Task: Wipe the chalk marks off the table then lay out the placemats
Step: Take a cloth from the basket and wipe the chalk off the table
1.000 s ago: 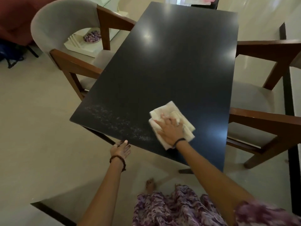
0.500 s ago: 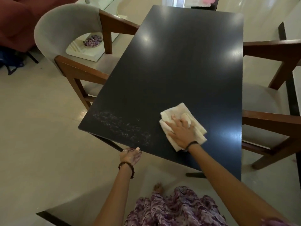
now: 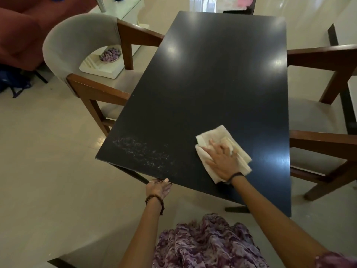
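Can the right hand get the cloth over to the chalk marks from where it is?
Probably yes. The right hand presses the cloth flat on the table, and only bare tabletop lies between it and the chalk marks toward the near left corner.
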